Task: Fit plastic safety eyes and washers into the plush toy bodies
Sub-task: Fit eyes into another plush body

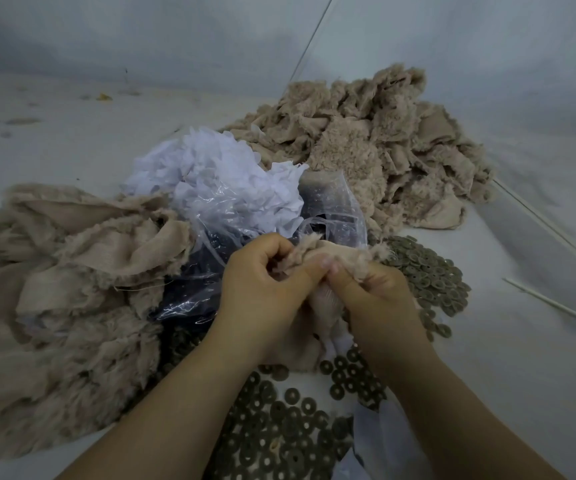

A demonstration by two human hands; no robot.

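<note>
A beige plush toy body, turned inside out, is held up between both hands at the centre. My left hand grips its left side with curled fingers. My right hand pinches it from the right, thumbs pressed together on the fabric. Whether an eye or washer sits under the fingers I cannot tell. Grey-brown ring washers lie scattered under my forearms, and more washers are heaped to the right. A clear plastic bag of dark eyes lies just left of the hands.
A pile of beige plush bodies lies at the left, another pile at the back right. White fabric scraps sit in clear plastic behind the hands. Thin sticks lie on the white surface at the right.
</note>
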